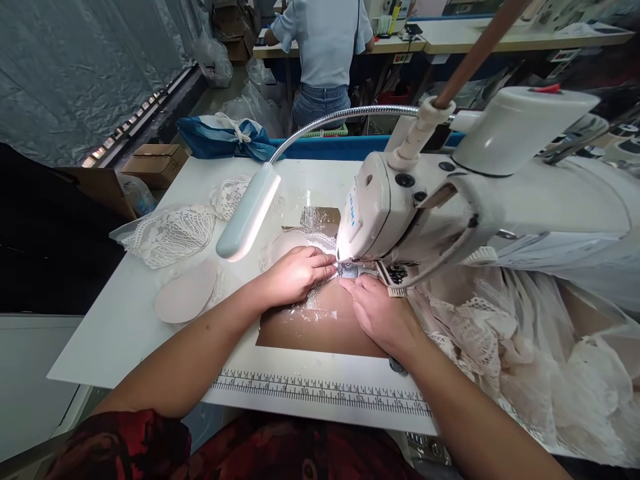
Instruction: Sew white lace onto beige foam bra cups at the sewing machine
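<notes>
At the white sewing machine (370,207), my left hand (297,273) presses its closed fingers onto a pale lace-edged bra cup (286,244), just left of the needle. The cup lies on the machine bed, partly under that hand. My right hand (377,307) is on the other side of the presser foot (347,271), its index finger pointing at it and the other fingers curled in. What the right fingertips grip, if anything, is too small to tell. A brown sheet (320,333) covers the bed beneath both hands.
A lamp (250,213) on a bendable neck hangs over the left side. Lace pieces (173,233) and a beige cup (186,293) lie at left. Lace and mesh (500,333) are heaped at right. A ruler strip (325,393) runs along the front edge. A person (325,53) sits ahead.
</notes>
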The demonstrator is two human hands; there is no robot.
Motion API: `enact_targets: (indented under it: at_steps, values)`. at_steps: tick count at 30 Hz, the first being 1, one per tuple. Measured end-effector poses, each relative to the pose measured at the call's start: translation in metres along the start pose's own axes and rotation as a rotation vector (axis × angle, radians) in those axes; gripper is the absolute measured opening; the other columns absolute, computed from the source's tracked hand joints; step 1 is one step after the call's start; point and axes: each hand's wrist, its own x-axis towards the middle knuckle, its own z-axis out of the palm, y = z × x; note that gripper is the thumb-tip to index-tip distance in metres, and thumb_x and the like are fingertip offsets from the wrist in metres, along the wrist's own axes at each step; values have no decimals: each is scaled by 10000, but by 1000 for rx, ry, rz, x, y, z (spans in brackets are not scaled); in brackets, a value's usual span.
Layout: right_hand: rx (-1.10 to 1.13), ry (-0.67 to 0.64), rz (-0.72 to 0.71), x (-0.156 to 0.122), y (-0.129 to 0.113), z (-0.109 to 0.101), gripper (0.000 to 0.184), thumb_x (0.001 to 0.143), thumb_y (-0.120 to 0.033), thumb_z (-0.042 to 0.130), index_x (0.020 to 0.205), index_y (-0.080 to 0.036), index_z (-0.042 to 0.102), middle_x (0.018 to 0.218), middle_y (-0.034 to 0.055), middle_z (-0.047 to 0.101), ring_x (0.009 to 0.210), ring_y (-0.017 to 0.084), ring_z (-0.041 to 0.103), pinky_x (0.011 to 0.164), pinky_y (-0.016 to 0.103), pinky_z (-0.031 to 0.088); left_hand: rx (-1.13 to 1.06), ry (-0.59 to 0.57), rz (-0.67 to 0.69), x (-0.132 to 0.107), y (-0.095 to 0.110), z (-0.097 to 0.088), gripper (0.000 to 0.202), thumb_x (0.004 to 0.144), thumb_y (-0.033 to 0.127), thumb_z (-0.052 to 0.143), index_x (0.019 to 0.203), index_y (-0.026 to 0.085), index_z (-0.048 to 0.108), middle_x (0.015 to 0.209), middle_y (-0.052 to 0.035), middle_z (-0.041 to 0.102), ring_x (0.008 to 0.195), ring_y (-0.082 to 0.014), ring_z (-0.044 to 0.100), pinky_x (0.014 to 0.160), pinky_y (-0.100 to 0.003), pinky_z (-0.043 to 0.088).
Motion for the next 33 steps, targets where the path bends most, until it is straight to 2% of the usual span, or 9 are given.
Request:
enact_targets:
  at_steps: [6,11,15,18,21,24,29,33]
  values:
    - [45,7,-6,1,1,-1,447,830,-87,411,1178,-227,654,838,59,680,836,199,593,735,286,449,-2,5,-5,1,-2,1,376,880,133,468,1241,127,574,1124,-137,648,997,-245,539,817,-379,472]
    - [59,27,-11,2,2,0,424,850,-107,402,1174,-205,658,877,63,693,859,197,609,731,283,461,-7,25,-3,0,-3,3,393,858,123,489,1242,144,570,1192,-127,623,1039,-255,532,861,-395,469]
    - [69,43,-11,2,-1,-3,416,850,-99,405,1158,-203,664,925,57,699,870,189,615,721,273,465,56,0,-62,-3,1,-1,387,866,149,494,1245,147,573,1275,-126,572,1137,-279,491,943,-421,427]
    - [101,57,-15,1,-2,-6,405,846,-97,416,1142,-210,669,954,54,701,876,189,620,732,279,472,105,-37,-132,-7,8,-11,327,902,198,458,1190,137,599,1239,-134,579,1051,-264,528,869,-398,445]
    - [135,71,-21,0,-2,-8,383,863,-116,413,1137,-201,666,976,59,700,887,188,624,744,282,477,111,-90,-185,-10,18,-19,301,943,268,403,1029,130,657,1052,-124,626,876,-223,560,746,-351,451]
    - [152,77,-32,-1,-1,-9,362,875,-133,412,1125,-189,668,983,64,700,886,188,630,748,283,482,66,-118,-198,-10,23,-21,334,955,293,389,909,135,680,921,-92,624,804,-199,563,682,-314,444]
    - [170,73,-12,-1,-2,-10,352,894,-148,409,1129,-175,670,971,70,709,919,195,640,776,288,493,-10,-77,-166,-10,23,-16,308,942,275,417,908,134,689,896,-85,629,787,-188,575,697,-304,456]
    - [151,71,13,-2,-1,-8,360,917,-185,396,1163,-161,657,974,80,713,933,200,643,791,291,495,-50,-39,-81,-10,22,-13,273,925,237,438,996,135,681,1019,-103,653,857,-198,578,766,-311,469]
